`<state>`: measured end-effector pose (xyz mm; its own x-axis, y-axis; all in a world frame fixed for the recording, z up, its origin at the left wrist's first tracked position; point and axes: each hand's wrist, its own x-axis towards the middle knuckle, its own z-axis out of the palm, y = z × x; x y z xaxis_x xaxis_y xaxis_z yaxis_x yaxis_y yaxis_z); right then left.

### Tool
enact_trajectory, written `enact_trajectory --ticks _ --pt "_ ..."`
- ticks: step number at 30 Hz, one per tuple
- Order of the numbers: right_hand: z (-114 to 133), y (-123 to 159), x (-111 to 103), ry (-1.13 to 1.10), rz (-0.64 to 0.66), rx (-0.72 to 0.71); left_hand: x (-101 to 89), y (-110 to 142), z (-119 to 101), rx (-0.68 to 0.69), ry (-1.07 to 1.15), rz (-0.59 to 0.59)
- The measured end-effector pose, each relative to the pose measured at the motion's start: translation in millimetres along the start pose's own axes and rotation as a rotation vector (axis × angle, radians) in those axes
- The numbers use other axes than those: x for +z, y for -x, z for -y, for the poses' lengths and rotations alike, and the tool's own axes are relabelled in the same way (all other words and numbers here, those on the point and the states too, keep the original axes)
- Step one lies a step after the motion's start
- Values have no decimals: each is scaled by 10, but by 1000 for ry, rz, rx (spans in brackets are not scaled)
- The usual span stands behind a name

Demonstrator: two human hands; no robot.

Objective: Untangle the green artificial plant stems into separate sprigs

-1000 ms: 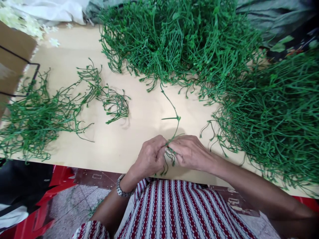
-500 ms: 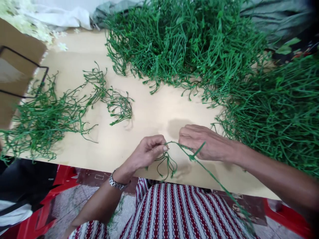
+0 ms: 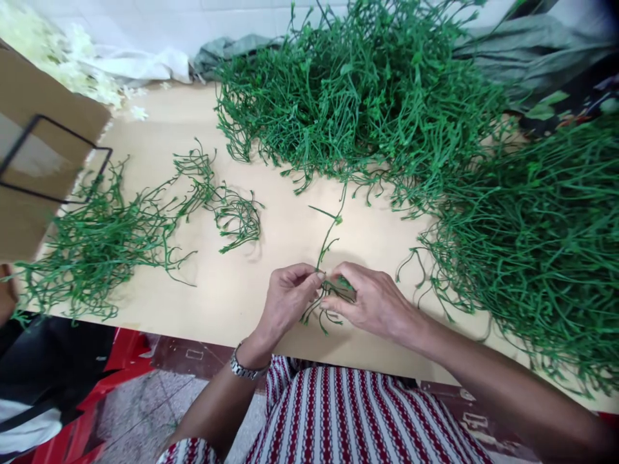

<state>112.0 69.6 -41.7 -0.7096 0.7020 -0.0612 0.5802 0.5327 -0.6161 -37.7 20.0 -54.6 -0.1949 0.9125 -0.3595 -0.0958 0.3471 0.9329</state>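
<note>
Between the thumb and fingers of my left hand (image 3: 293, 296) a thin green artificial stem (image 3: 329, 232) is pinched. Its upper part, with small side shoots, points away from me across the table. Thin green sprigs (image 3: 325, 322) fan out below the pinch, toward my body. My right hand (image 3: 374, 299) is close beside the left, its thumb and forefinger around green strands of the sprigs. The exact contact there is partly hidden by the fingers.
A large heap of green artificial stems (image 3: 358, 109) lies at the back, another heap (image 3: 541, 238) at right. A smaller pile (image 3: 101, 245) and a loose clump (image 3: 239, 216) lie left. A cardboard box (image 3: 43, 109) and white flowers (image 3: 72, 61) occupy the far left.
The long stem has swung from pointing down right to pointing away from me. My right hand has come in toward the left hand, and its thumb and forefinger have spread around the sprigs.
</note>
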Motion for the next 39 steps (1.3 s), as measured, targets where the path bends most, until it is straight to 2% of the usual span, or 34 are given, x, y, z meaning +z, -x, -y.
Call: enact_trajectory --ticks 3,6,13,16,18,24,27,34,39 --pt "-15 -11 109 119 -7 3 49 35 4 -10 10 1" --pt "-48 -10 145 109 -24 -15 69 58 10 28 10 20" --pt "-50 -16 25 -232 159 -1 22 55 23 178 -167 43" --pt "-66 -18 19 -369 238 39 9 57 56 187 -148 87" --pt "-81 -17 31 -395 236 58 9 68 79 183 -88 109" --pt "-73 13 58 -241 158 43 0 105 142 137 64 180" --pt "-51 30 41 -167 157 30 -22 102 156 177 100 216" --pt "-82 22 -36 -157 246 -75 -81 87 106 374 -74 232" --pt "-91 12 -81 -120 281 -156 -80 117 124 371 -155 189"
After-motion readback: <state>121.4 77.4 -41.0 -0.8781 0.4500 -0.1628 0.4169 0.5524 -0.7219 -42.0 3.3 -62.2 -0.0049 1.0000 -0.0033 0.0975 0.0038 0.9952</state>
